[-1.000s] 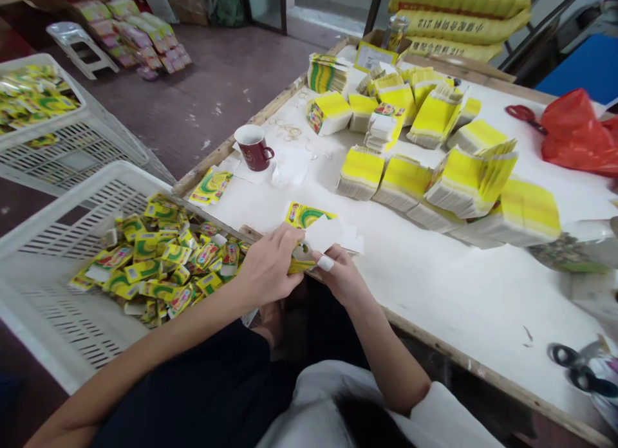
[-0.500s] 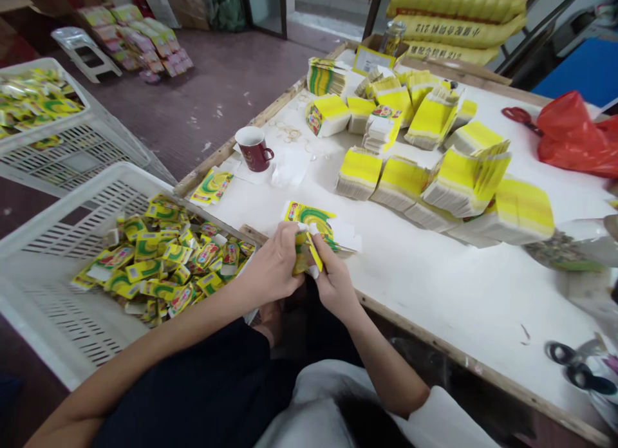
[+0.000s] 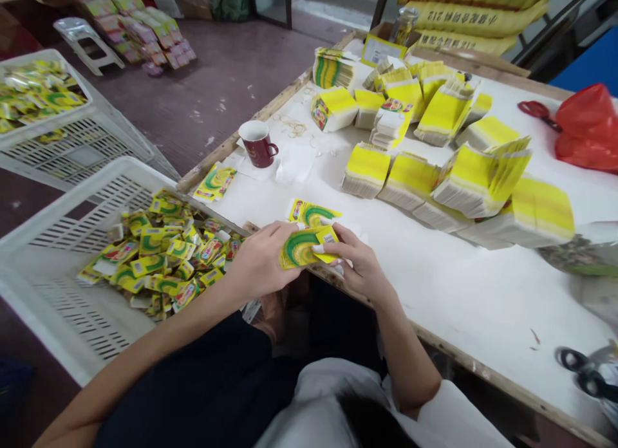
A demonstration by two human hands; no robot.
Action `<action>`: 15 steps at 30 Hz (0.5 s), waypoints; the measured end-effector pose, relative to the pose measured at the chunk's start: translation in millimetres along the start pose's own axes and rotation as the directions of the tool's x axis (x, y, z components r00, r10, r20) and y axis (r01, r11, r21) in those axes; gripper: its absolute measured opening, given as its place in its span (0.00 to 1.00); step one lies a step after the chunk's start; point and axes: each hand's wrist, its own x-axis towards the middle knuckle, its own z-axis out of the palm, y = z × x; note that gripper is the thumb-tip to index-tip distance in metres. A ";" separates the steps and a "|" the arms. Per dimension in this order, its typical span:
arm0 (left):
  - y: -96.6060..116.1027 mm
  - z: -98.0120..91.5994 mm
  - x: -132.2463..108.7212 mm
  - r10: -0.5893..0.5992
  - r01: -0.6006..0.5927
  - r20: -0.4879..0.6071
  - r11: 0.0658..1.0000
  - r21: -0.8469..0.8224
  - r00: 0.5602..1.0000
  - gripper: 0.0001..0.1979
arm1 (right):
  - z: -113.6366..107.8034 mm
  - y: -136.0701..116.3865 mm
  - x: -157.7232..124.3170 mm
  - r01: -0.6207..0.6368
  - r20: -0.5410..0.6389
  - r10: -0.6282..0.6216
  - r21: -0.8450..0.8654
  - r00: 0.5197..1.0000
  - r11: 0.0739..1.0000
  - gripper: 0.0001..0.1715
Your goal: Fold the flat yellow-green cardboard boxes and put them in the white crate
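Between my two hands, over the table's front edge, is a yellow and green printed carton (image 3: 298, 249) with a barcode flap at its right end. My left hand (image 3: 264, 258) is closed on the carton's left side. My right hand (image 3: 355, 260) pinches the flap end between thumb and fingers. Just behind them a flat printed carton (image 3: 313, 212) lies on the table, partly hidden by my hands. Left of my hands stands a white plastic crate (image 3: 51, 287) with many small yellow-green cartons (image 3: 181, 252) heaped inside.
Bundled stacks of yellow cartons (image 3: 410, 177) cover the table's (image 3: 434, 280) far side. A maroon mug (image 3: 259, 145) stands near the left edge beside a loose flat carton (image 3: 215, 181). Black-handled scissors (image 3: 586, 371) and a red plastic bag (image 3: 586, 129) lie at right. Another filled crate (image 3: 82, 139) is at far left.
The carton in my hands has turned so its printed face and barcode flap show. My right hand has moved slightly right, and the view has shifted a little.
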 end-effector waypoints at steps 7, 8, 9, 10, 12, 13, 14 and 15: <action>-0.2 -4.1 -1.4 0.008 -0.007 -0.011 0.998 0.063 1.000 0.23 | 15.5 -6.3 -4.8 0.007 -0.076 -0.009 -0.026 0.997 1.000 0.22; -0.1 -4.8 -1.8 0.002 -0.002 -0.002 0.998 0.068 1.000 0.23 | 17.5 -6.3 -6.2 0.010 -0.080 -0.014 -0.041 0.997 0.999 0.22; 0.0 -5.4 -2.1 -0.002 0.002 0.009 0.998 0.068 1.000 0.24 | 17.7 -6.2 -7.3 0.013 -0.076 -0.017 -0.055 0.997 0.998 0.22; 0.2 -5.7 -2.4 -0.004 0.002 0.020 0.998 0.064 1.000 0.24 | 16.1 -6.1 -8.2 0.015 -0.061 -0.019 -0.063 0.998 0.998 0.21; 0.9 -5.6 -2.6 -0.004 0.002 0.044 0.999 0.043 0.999 0.24 | 8.7 -6.3 -8.9 0.012 -0.009 -0.013 -0.063 1.000 0.998 0.18; 1.4 -5.2 -2.5 0.000 -0.001 0.051 1.000 0.030 0.999 0.23 | 4.2 -6.6 -9.0 0.006 0.024 -0.005 -0.056 1.000 0.998 0.16; 1.9 -4.7 -2.2 0.009 -0.010 0.055 1.000 0.018 0.998 0.22 | 0.2 -7.0 -9.0 0.002 0.055 0.001 -0.046 0.998 0.999 0.16; 2.5 -4.2 -1.8 0.022 -0.023 0.056 1.000 0.009 0.998 0.22 | -2.8 -7.5 -9.2 -0.002 0.074 0.005 -0.037 0.997 0.999 0.15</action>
